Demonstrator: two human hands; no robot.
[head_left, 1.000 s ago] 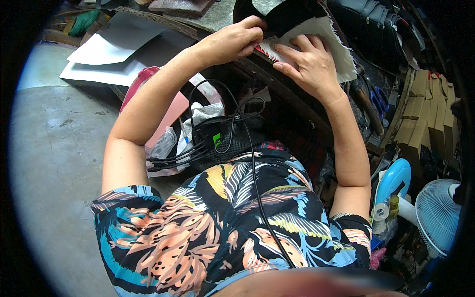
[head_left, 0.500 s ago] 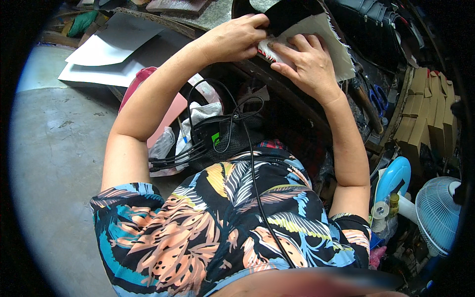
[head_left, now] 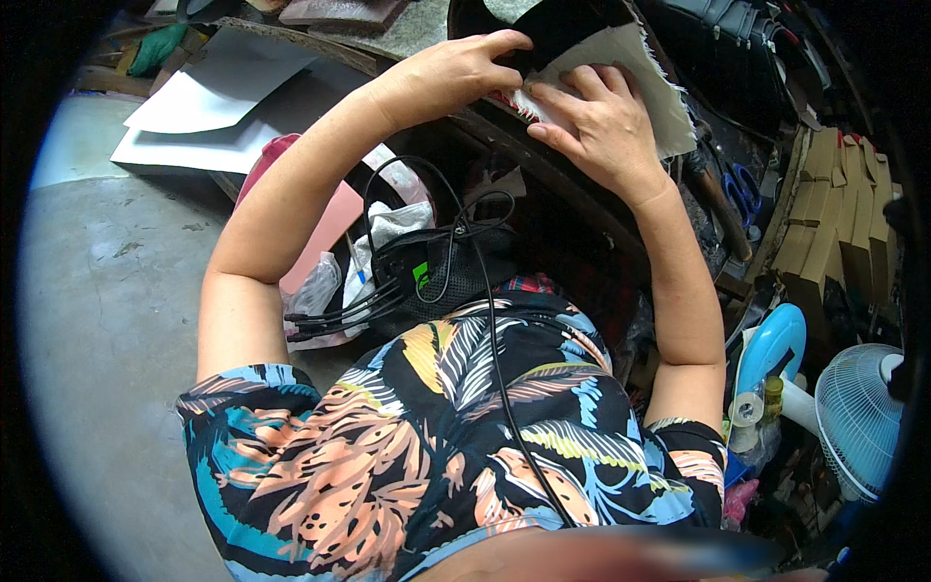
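Observation:
A cream piece of cloth with frayed edges lies over black material at the top of the view. My right hand rests on the cloth with its fingers spread and slightly bent, pressing it down; nothing shows gripped in it. At the cloth's left corner, my left hand has its forefinger and thumb apart, with a gap between them. A bit of red and white edge peeks out below the left fingertips. The other left fingers are mostly hidden.
A black mesh bag with cables sits before my body. White sheets lie at the upper left. To the right are blue-handled scissors, stacked cardboard pieces and a fan. Grey floor spreads on the left.
My left hand's fingers have parted from a closed pinch at the cloth's corner, and the hand has shifted slightly left. My right hand stays nearly in place on the cloth.

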